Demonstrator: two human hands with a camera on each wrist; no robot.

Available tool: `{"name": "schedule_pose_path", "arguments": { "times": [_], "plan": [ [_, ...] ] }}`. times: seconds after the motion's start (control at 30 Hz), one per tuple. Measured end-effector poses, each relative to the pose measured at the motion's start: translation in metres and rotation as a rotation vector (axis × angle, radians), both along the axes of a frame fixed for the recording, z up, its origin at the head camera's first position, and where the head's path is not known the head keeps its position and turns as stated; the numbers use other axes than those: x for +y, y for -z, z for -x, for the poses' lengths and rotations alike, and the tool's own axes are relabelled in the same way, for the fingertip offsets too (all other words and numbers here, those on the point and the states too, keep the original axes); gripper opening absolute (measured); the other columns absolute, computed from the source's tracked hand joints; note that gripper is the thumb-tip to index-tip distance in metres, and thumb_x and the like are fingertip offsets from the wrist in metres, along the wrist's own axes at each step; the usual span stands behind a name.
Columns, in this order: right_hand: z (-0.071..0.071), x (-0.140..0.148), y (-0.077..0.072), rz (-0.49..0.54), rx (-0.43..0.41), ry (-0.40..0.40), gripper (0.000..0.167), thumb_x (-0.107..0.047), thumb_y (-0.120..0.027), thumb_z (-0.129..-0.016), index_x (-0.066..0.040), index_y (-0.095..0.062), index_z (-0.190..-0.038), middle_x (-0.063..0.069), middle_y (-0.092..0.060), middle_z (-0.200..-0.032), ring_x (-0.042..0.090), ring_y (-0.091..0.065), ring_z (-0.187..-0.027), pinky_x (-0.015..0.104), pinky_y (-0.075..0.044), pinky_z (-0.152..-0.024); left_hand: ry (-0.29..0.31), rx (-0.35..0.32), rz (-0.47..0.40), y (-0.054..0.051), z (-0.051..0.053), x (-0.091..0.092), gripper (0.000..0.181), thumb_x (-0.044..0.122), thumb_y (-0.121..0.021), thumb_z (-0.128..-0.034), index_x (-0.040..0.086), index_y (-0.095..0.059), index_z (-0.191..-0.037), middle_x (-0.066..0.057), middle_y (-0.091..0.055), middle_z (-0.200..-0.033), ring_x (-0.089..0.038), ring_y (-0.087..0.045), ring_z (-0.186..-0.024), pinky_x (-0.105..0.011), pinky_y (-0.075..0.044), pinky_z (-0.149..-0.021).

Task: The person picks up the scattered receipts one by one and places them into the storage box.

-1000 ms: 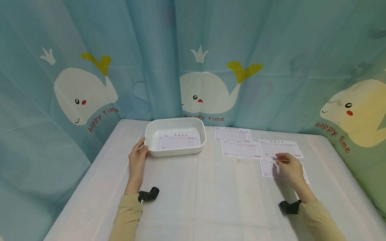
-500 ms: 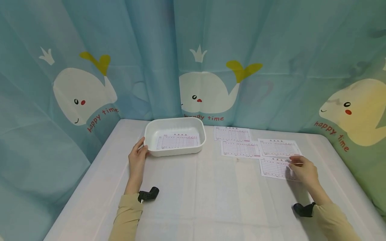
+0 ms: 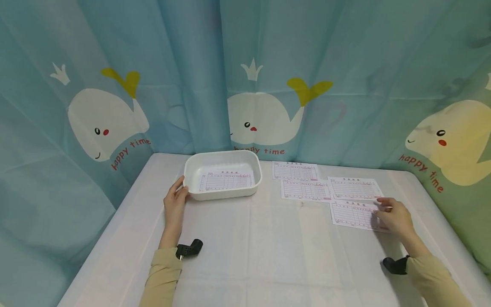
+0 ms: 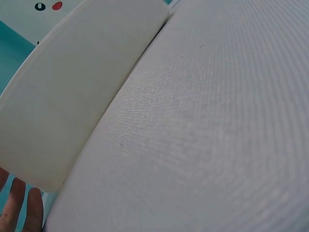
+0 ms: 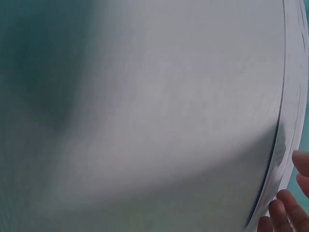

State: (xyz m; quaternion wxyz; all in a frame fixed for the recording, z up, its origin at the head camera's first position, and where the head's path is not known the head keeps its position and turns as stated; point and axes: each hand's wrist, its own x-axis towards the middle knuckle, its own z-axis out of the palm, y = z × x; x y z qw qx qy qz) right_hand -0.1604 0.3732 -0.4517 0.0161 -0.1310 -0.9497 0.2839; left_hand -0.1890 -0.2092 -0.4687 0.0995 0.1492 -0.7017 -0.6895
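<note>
A white plastic basin [image 3: 222, 196] stands at the table's back left, with a printed paper slip [image 3: 226, 181] lying in it. My left hand [image 3: 175, 204] touches the basin's left end, and in the left wrist view its fingers [image 4: 34, 210] look fairly straight beside the basin wall [image 4: 72, 92]. On the right, my right hand [image 3: 397, 217] is at the right end of the nearest slip [image 3: 353, 215], covering that end. In the right wrist view, the thumb [image 5: 301, 162] stands apart from the other fingers, which are close to the paper; whether they touch it is unclear.
Three more printed slips lie flat behind and left of it: one at the back [image 3: 294, 170], one in the middle [image 3: 305, 190] and one on the right [image 3: 356, 188]. A blue whale-print curtain [image 3: 264, 42] hangs behind the white-covered table [image 3: 268, 251].
My right hand has moved rightward along the nearest slip to its right end, uncovering more of the print. The left hand and basin have stayed in place.
</note>
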Motion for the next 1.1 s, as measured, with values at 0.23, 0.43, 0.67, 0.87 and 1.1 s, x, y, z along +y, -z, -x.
{"name": "schedule_pose_path", "arguments": {
  "times": [0.23,0.43,0.67,0.87,1.1],
  "plan": [
    [-0.0022,0.0044,0.0030,-0.076,0.037,-0.057,0.056,-0.005,-0.063,-0.081,0.016,-0.041,-0.129,0.039,-0.042,-0.119,0.051,-0.044,-0.103,0.060,-0.038,-0.082,-0.003,0.013,-0.007,0.0004,-0.0018,-0.0003,0.045,0.025,-0.050,-0.1000,0.023,-0.043,-0.145,0.003,-0.044,-0.148,-0.016,-0.050,-0.128,-0.012,-0.047,-0.093],
    [-0.0031,0.0054,0.0061,-0.091,0.054,-0.062,0.055,-0.004,-0.063,-0.081,0.014,-0.041,-0.129,0.037,-0.043,-0.115,0.047,-0.041,-0.100,0.057,-0.033,-0.080,-0.003,0.009,-0.007,0.0005,-0.0017,-0.0006,0.045,0.025,-0.050,-0.1000,0.024,-0.044,-0.144,0.002,-0.044,-0.148,-0.016,-0.050,-0.128,-0.013,-0.047,-0.095],
    [-0.0058,0.0021,0.0068,-0.056,0.047,-0.047,0.056,-0.001,-0.061,-0.081,0.012,-0.041,-0.132,0.034,-0.037,-0.116,0.045,-0.037,-0.099,0.049,-0.036,-0.074,-0.006,0.012,-0.014,0.0000,-0.0013,0.0001,0.045,0.023,-0.050,-0.0999,0.024,-0.044,-0.144,0.002,-0.044,-0.148,-0.015,-0.050,-0.128,-0.014,-0.047,-0.094],
    [-0.0077,0.0027,0.0051,-0.035,0.053,-0.066,0.057,0.000,-0.062,-0.081,0.012,-0.040,-0.132,0.035,-0.033,-0.118,0.041,-0.036,-0.095,0.031,-0.032,-0.067,0.004,0.010,-0.007,0.0000,-0.0010,0.0003,0.045,0.025,-0.050,-0.0999,0.025,-0.043,-0.144,0.002,-0.044,-0.148,-0.016,-0.050,-0.128,-0.015,-0.047,-0.096],
    [-0.0071,0.0063,0.0054,-0.085,0.050,-0.093,0.058,-0.004,-0.065,-0.080,0.011,-0.042,-0.131,0.034,-0.046,-0.107,0.036,-0.044,-0.086,0.026,-0.034,-0.059,-0.002,0.021,-0.008,0.0000,-0.0007,0.0003,0.044,0.025,-0.050,-0.0998,0.024,-0.044,-0.144,0.003,-0.045,-0.147,-0.016,-0.050,-0.128,-0.015,-0.047,-0.095]
  ]
}}
